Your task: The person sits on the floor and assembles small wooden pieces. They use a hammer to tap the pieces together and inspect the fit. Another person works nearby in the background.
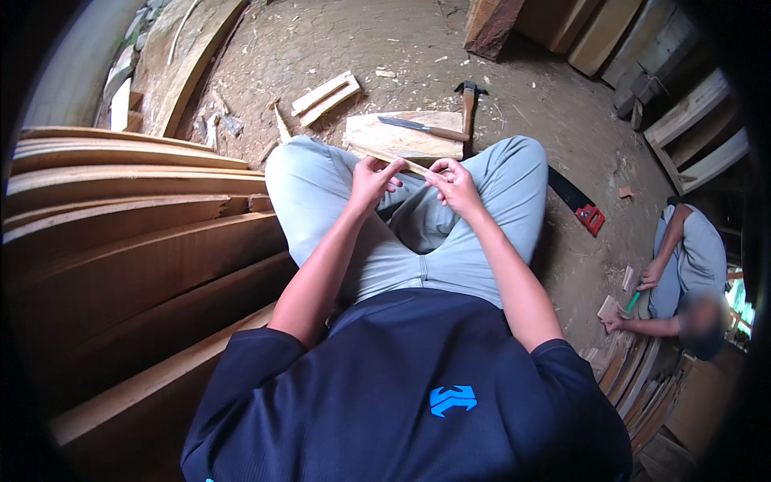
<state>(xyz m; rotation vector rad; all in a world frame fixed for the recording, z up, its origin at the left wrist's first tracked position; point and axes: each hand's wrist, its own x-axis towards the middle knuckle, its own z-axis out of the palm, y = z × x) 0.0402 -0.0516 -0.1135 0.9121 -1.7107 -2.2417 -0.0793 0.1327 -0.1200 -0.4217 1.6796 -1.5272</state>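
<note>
Seated person with a thin wooden stick (415, 168) held between the two hands, above the lap: the left hand (373, 182) pinches it with the fingertips, and the right hand (454, 189) pinches it further to the right. Just beyond, a knife (424, 128) lies on a flat wooden board (385, 146) on the earthen floor (317, 48), a hammer (468, 106) lies beside the board's right end, and a red-handled saw (573, 198) lies by the right knee
</note>
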